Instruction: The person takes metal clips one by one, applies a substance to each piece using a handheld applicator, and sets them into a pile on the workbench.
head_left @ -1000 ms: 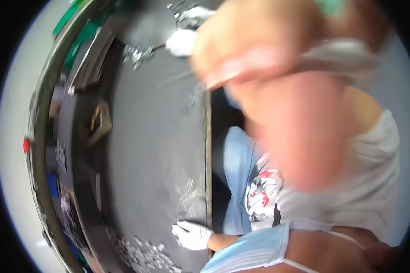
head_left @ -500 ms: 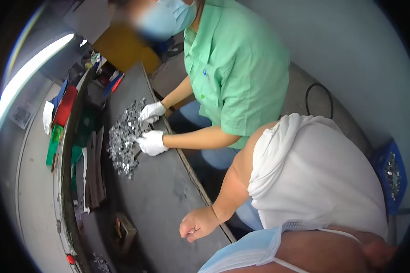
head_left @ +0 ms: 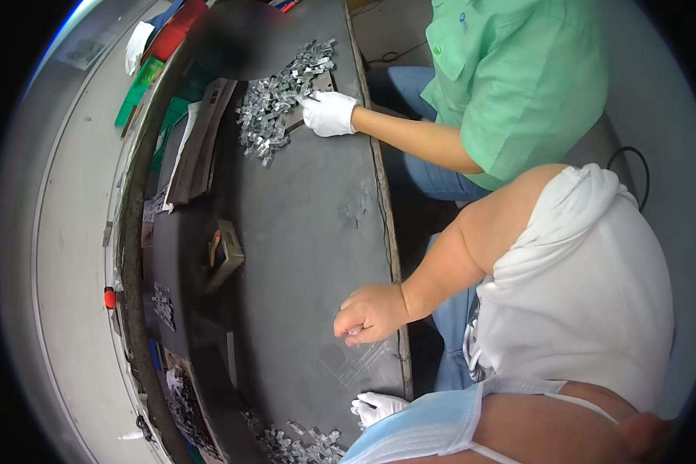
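My right hand (head_left: 373, 313) is bare and closed, held over the dark tabletop (head_left: 294, 255) near its edge. A small pale spot shows between its curled fingers; what it is I cannot make out. Just below it, a faint streaked patch (head_left: 357, 362) marks the table. A white glove (head_left: 379, 407) sits at the table edge, partly hidden behind my blue face mask (head_left: 421, 417); whether my left hand is in it I cannot tell. Near that glove lies a pile of small shiny metal pieces (head_left: 305, 447).
A co-worker in a green shirt (head_left: 533, 85) sits alongside, a white-gloved hand (head_left: 331, 114) at a larger heap of metal pieces (head_left: 274, 108). A small box (head_left: 228, 255) with an orange-handled item stands toward the table's back. Grey boards (head_left: 201, 147) lean beside green bins (head_left: 139, 91).
My view has swung away from the co-worker toward the table's other end. My right hand, still closed, has shifted along the table away from them. The white glove and nearer metal pile now show.
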`<state>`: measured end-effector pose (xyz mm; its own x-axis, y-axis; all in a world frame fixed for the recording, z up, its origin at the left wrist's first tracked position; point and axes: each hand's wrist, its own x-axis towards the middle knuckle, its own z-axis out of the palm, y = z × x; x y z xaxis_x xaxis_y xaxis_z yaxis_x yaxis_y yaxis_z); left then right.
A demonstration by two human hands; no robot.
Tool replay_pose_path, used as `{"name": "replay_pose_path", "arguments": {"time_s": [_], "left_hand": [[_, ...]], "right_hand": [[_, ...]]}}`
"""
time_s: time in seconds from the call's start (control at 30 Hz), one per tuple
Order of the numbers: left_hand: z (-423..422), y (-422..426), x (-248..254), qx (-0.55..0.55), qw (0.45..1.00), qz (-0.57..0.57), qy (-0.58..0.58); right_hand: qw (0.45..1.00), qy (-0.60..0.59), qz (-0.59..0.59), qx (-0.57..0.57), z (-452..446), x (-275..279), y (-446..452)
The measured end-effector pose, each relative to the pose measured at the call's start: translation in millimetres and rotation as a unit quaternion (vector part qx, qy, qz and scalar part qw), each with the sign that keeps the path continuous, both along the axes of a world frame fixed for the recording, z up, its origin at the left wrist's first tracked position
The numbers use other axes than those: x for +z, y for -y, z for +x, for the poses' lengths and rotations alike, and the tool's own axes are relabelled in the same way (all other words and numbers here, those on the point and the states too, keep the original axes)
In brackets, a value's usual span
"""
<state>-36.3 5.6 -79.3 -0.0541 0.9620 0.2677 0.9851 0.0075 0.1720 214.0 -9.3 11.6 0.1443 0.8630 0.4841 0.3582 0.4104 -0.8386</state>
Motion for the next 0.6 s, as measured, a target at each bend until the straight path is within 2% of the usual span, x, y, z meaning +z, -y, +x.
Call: {"name": "replay_pose_path", "arguments": {"time_s": [0.13,0.2,0.23,0.27,0.3,0.33,0.37,0.4,0.43,0.47,0.53,0.6], "left_hand": [[15.8,8.7,20.7,0.000,1.000,0.009,0.023],[21.1,10.2,32.7,0.015,0.998,0.053,0.007],[32.5,11.7,52.0,0.017,1.000,0.021,-0.008],[24.4,8.9,43.5,0.003,0.998,0.063,-0.019],[30.6,7.7,41.7,0.019,0.999,0.038,-0.028],[30.6,8.5,46.1,0.059,0.998,-0.034,0.010],[25.4,6.1,36.7,0.051,0.999,-0.004,-0.016],[32.9,5.5,49.3,0.066,0.996,-0.053,-0.014],[30.2,4.1,47.1,0.052,0.997,-0.047,-0.015],[26.6,-1.1,35.7,-0.012,0.992,0.119,-0.034],[23.2,2.8,30.2,-0.001,0.994,0.095,-0.043],[23.1,2.4,29.0,0.009,0.995,0.092,-0.028]], "right_hand": [[0.999,-0.018,0.042,-0.022,6.0,1.3,1.8],[0.997,-0.058,-0.021,-0.044,12.1,13.4,11.5],[0.998,-0.060,-0.017,-0.028,18.2,21.9,17.1],[0.991,-0.097,0.088,-0.036,21.2,29.8,20.6],[0.989,-0.067,0.126,-0.032,36.7,36.2,29.4],[0.986,-0.043,0.154,-0.043,46.7,49.0,34.1],[0.985,0.001,0.156,-0.078,60.6,55.6,35.5],[0.980,0.049,0.149,-0.119,76.9,64.2,35.2],[0.969,0.121,0.120,-0.177,96.0,69.9,30.1],[0.943,0.216,0.073,-0.243,120.9,71.5,19.9],[0.838,0.426,-0.024,-0.340,178.8,55.2,-18.4],[0.706,0.598,-0.093,-0.368,228.2,28.2,-61.0]]}}
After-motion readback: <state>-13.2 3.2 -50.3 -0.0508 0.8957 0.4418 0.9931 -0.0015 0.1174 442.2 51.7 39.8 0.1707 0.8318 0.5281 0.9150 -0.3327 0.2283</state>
